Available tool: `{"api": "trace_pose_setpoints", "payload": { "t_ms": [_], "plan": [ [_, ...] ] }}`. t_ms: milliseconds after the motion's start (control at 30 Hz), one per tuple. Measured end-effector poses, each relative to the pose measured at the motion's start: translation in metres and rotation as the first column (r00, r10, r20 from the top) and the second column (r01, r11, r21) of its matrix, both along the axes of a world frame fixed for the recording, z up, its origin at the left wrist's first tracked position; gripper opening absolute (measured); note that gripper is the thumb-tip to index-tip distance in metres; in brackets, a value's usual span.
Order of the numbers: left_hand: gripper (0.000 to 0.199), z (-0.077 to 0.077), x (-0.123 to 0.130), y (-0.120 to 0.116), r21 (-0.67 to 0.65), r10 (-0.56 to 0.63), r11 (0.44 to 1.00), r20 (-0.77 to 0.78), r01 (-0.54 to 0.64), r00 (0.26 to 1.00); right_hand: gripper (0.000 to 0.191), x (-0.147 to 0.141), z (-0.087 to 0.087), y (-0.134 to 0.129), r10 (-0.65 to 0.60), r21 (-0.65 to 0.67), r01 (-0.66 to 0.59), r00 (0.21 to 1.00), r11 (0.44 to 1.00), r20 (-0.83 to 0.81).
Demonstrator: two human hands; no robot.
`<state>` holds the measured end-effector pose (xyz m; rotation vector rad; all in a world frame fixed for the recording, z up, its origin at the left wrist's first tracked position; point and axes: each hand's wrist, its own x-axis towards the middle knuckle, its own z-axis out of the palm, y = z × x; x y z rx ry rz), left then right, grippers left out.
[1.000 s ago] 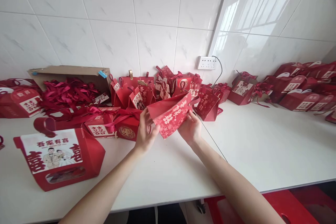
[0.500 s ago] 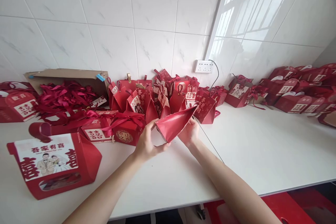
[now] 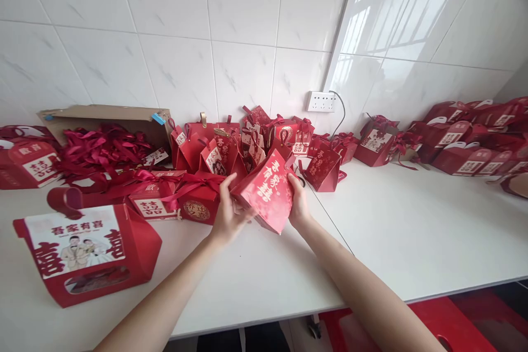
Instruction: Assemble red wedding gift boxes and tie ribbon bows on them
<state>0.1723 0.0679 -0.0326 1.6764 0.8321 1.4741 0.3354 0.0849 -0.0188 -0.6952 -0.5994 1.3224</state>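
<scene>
Between my hands, above the white table [image 3: 247,280], is a red gift box [image 3: 268,190] with gold Chinese characters on the face turned toward me. My left hand [image 3: 230,214] grips its left side, thumb toward the lower edge. On the right edge, my right hand [image 3: 300,201] is closed around the box. Nearest to my left hand stands a red box with a ribbon bow and round gold emblem [image 3: 197,209]. Farther left sits a larger red box with a couple's picture [image 3: 88,253], a strap on top and a window low in its front.
A cardboard box [image 3: 117,113] holds a heap of dark red ribbons [image 3: 107,146] at the back left. Several red gift boxes [image 3: 190,157] crowd behind my hands. More boxes [image 3: 462,159] are stacked at the right. A socket strip [image 3: 320,101] is on the tiled wall.
The held gift box has turned, so its face with gold characters now shows instead of the plain triangular side. My right hand has shifted its hold to the box's right edge.
</scene>
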Motion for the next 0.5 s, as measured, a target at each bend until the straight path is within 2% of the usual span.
{"api": "trace_pose_setpoints", "payload": {
  "t_ms": [100,167,267,367,500],
  "plan": [
    [0.073,0.006,0.002,0.001,-0.196,-0.037,0.978,0.159,0.068,0.987,0.026,-0.002,0.004,-0.004,-0.102,0.087,0.101,0.995,0.991,0.008],
    [0.063,0.010,0.003,0.000,-0.268,-0.026,0.960,0.204,0.081,0.979,0.024,-0.001,0.005,-0.003,-0.106,0.116,0.106,0.994,0.988,-0.007],
    [0.051,0.015,0.002,-0.004,-0.262,-0.015,0.963,0.182,0.063,0.983,0.018,0.002,0.004,0.000,0.013,0.010,-0.013,0.999,1.000,-0.035],
    [0.045,0.018,0.003,-0.010,-0.208,-0.078,0.973,0.094,0.097,0.992,0.015,0.005,0.000,0.002,0.176,-0.124,-0.184,0.982,0.975,-0.069],
    [0.047,0.019,0.004,-0.013,-0.194,-0.100,0.975,0.064,0.111,0.993,0.021,0.004,-0.005,0.001,0.262,-0.107,-0.261,0.965,0.959,-0.002]
  ]
}}
